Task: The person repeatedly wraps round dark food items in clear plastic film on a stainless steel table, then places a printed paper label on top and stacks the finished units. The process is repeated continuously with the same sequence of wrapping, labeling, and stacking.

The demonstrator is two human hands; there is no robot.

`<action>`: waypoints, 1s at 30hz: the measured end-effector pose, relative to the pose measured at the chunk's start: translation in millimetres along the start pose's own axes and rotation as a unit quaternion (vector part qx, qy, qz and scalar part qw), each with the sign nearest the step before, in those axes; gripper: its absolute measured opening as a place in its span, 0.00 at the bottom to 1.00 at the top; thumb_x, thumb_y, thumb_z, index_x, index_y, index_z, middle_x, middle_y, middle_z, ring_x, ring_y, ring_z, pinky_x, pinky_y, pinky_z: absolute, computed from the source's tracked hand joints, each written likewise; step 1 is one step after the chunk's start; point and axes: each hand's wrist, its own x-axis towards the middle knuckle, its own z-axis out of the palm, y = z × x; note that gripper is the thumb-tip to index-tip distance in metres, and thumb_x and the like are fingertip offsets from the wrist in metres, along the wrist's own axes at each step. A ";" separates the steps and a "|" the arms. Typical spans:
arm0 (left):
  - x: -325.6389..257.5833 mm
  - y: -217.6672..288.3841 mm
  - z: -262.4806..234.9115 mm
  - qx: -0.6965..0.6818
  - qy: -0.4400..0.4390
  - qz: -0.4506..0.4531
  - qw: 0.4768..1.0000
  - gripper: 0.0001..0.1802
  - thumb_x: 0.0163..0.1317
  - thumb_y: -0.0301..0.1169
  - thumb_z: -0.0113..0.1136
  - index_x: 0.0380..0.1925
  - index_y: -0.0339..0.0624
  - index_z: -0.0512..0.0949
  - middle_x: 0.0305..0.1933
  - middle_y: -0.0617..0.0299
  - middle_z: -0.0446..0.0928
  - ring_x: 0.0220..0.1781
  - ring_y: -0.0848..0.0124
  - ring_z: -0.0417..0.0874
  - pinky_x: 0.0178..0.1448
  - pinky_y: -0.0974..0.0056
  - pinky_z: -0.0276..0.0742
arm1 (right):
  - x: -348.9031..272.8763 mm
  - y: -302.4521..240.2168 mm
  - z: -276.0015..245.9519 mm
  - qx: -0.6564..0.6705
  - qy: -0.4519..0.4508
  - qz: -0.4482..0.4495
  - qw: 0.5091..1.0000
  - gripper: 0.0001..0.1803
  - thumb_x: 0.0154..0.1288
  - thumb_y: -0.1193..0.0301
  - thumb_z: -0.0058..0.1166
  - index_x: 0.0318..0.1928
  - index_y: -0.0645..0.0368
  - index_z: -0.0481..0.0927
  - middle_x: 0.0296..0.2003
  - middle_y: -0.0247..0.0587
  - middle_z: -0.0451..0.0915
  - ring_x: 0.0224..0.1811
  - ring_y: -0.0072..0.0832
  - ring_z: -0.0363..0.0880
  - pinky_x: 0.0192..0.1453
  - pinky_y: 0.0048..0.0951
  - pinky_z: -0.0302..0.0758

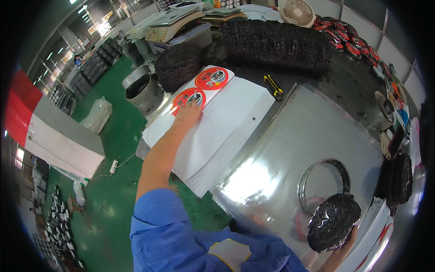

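My left hand (189, 114) reaches over a sheet of labels, its fingers bent and pinching at the edge of a round red sticker (181, 100). A second red sticker (213, 78) lies above it, and a blank white circle (159, 130) shows below. The sheet lies on a thick stack of white paper (231, 109). At the lower right, my right hand (346, 248) holds a round black cake of dried seaweed (333, 222), shiny as if wrapped in clear film. Its fingers are partly hidden beneath the cake. Just above the cake, a metal ring (346, 174) rests on clear plastic sheets (299, 136).
A yellow-and-black utility knife (273, 87) lies between the paper and the sheets. Behind stand a long row of black seaweed cakes (276, 45) and a round stack (177, 67). Red-labelled packs (351, 41) pile up at the far right, near a beige fan (297, 12).
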 end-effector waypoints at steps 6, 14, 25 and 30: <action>8.9 14.7 18.9 0.123 -0.211 -0.100 0.965 0.14 0.56 0.34 0.49 0.37 0.37 0.75 0.45 0.51 0.71 0.47 0.58 0.75 0.41 0.57 0.75 | -2.5 -0.8 -5.4 0.041 -0.021 0.013 0.999 0.18 0.64 0.64 0.44 0.51 0.61 0.71 0.47 0.43 0.75 0.47 0.34 0.75 0.50 0.35 0.75; 1.8 5.3 5.2 0.009 -0.119 -0.095 0.988 0.10 0.55 0.30 0.50 0.34 0.39 0.76 0.40 0.54 0.72 0.41 0.62 0.77 0.34 0.56 0.75 | -11.3 -6.4 -10.5 0.162 -0.038 0.098 0.981 0.18 0.64 0.63 0.44 0.50 0.60 0.72 0.47 0.43 0.75 0.47 0.34 0.76 0.49 0.35 0.76; 15.1 31.7 11.8 0.123 -0.219 -0.138 0.958 0.11 0.54 0.30 0.51 0.36 0.40 0.77 0.40 0.52 0.72 0.39 0.57 0.78 0.35 0.56 0.78 | -3.4 22.6 -20.4 -0.052 0.002 -0.105 0.993 0.19 0.64 0.63 0.45 0.51 0.61 0.71 0.46 0.45 0.76 0.46 0.35 0.77 0.49 0.37 0.76; 9.7 13.1 -24.7 -0.074 -0.145 -0.162 0.973 0.13 0.55 0.31 0.50 0.40 0.39 0.76 0.41 0.54 0.74 0.41 0.58 0.78 0.38 0.56 0.77 | -18.2 10.3 2.9 -0.049 0.054 -0.066 0.995 0.20 0.65 0.61 0.43 0.51 0.61 0.71 0.47 0.44 0.76 0.46 0.34 0.76 0.49 0.36 0.76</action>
